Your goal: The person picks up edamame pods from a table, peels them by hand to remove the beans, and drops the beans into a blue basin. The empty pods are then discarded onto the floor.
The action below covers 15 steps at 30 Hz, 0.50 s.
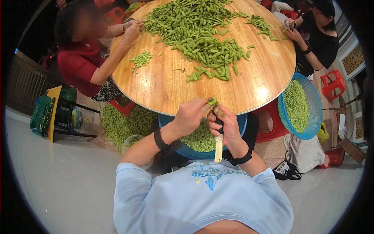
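Observation:
My left hand (pixel 191 117) is closed, with its fingertips pinching a green soybean pod (pixel 212 101) just off the table's near edge. Close beside it, my right hand (pixel 229 126) wraps round the black handle of a knife (pixel 218 148), whose pale blade points down toward my body. The thumb and finger of this right hand also meet at the pod, and dark stains mark the fingertips. Below both hands, a blue basin (pixel 165 120) holds shelled green beans (pixel 200 140). A large heap of pods (pixel 202 39) lies on the round wooden table (pixel 163 87).
Shelled beans (pixel 141 59) lie at the table's left. A blue basket (pixel 314 113) full of beans stands at the right beside a red stool (pixel 272 130). Empty pods (pixel 126 124) cover the floor at left. Two people (pixel 80 66) (pixel 321 43) handle pods across the table.

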Each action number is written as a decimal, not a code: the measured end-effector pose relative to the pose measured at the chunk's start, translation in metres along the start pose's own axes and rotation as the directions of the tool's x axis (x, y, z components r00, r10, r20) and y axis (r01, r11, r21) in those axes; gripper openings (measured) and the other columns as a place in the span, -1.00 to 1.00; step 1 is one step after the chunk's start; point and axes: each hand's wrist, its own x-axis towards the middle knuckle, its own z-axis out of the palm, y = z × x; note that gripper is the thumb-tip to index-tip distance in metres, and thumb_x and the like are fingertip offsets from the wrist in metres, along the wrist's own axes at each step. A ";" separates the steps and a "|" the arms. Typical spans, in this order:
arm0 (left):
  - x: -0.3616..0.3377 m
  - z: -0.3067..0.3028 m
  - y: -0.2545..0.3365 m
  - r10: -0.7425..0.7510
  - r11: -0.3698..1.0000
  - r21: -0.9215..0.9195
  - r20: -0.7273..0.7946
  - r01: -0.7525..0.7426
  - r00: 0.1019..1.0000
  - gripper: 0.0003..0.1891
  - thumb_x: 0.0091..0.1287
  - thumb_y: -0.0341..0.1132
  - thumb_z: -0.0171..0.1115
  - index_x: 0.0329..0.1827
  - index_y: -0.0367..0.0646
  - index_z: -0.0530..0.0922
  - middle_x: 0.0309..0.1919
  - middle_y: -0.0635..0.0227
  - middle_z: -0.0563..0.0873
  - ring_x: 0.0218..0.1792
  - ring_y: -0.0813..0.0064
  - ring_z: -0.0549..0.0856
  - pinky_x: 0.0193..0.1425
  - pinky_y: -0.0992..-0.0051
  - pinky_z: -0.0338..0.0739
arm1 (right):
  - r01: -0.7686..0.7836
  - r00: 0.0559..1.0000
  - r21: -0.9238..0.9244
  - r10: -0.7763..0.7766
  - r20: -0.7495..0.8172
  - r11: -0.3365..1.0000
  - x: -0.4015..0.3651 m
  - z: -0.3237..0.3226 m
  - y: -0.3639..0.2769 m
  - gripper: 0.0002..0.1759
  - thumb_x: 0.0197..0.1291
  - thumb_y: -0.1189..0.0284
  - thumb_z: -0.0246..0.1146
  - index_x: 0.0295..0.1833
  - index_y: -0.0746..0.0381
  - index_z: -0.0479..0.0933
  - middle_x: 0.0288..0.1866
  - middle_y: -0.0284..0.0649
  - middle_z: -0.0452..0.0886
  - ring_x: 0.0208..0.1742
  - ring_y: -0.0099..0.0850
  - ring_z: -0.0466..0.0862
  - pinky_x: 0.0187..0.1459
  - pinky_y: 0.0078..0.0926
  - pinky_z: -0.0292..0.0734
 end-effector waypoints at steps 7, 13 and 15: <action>-0.008 0.007 0.009 -0.379 0.889 -0.244 0.083 0.388 0.921 -0.87 0.29 -0.50 0.12 -0.15 -0.33 0.55 -0.38 0.03 0.56 -0.34 0.05 0.61 -0.31 0.27 0.50 | 0.249 0.931 -0.717 -0.364 -0.007 0.651 0.007 -0.007 0.005 -0.70 0.31 0.51 0.15 0.14 0.33 0.44 -0.28 -0.29 0.55 -0.44 -0.55 0.51 -0.45 -0.64 0.44; -0.013 0.008 0.011 -0.201 0.977 -0.071 0.038 0.203 0.979 -0.92 0.33 -0.52 0.09 -0.21 -0.36 0.52 -0.45 0.04 0.54 -0.42 0.08 0.60 -0.37 0.29 0.46 | 0.366 0.807 -0.916 -0.546 0.224 0.165 0.012 -0.006 -0.007 -0.63 0.09 0.63 0.22 0.07 0.38 0.46 -0.26 -0.19 0.56 -0.34 -0.41 0.57 -0.25 -0.55 0.49; -0.017 0.011 0.014 -0.149 0.987 -0.065 0.019 0.150 0.989 -0.92 0.29 -0.52 0.12 -0.22 -0.36 0.52 -0.46 0.03 0.52 -0.44 0.07 0.60 -0.39 0.26 0.46 | 0.411 0.784 -0.910 -0.531 0.320 0.058 0.012 -0.008 -0.010 -0.64 0.05 0.64 0.21 0.03 0.38 0.47 -0.26 -0.14 0.55 -0.35 -0.39 0.57 -0.27 -0.52 0.48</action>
